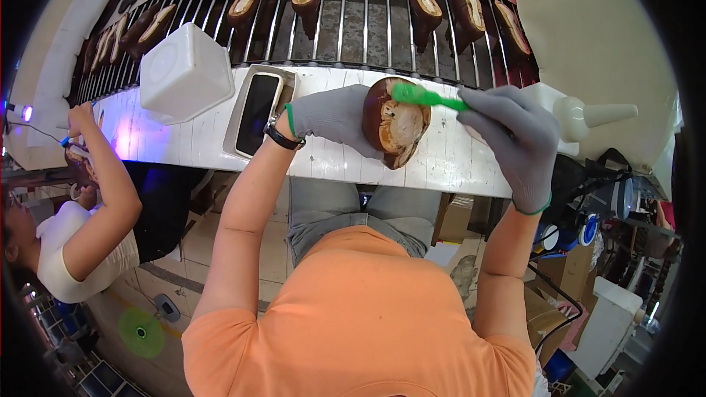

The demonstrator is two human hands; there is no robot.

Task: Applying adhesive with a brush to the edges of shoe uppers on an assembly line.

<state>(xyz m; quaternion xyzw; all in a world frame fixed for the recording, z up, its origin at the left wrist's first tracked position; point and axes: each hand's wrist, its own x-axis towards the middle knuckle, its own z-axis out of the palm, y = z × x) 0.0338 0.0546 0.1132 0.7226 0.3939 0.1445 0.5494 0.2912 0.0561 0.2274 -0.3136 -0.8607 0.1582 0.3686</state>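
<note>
My left hand [334,119], in a grey knit glove, grips a brown lasted shoe upper [403,129] over the front of the white bench. The upper's pale underside faces up, with the brown leather folded in around its rim. My right hand [518,129], gloved the same way, is closed on the handle of a green brush [426,96]. The brush head lies across the far edge of the upper's underside. Its bristles are hidden, so contact cannot be made out.
Beyond the white bench [327,169], a rack of metal bars [365,18] carries several similar uppers. A white square container [184,73] and a tray with a dark inside [259,110] stand left; a white spouted bottle [581,114] stands right. At far left, a co-worker's arm [103,176] reaches up.
</note>
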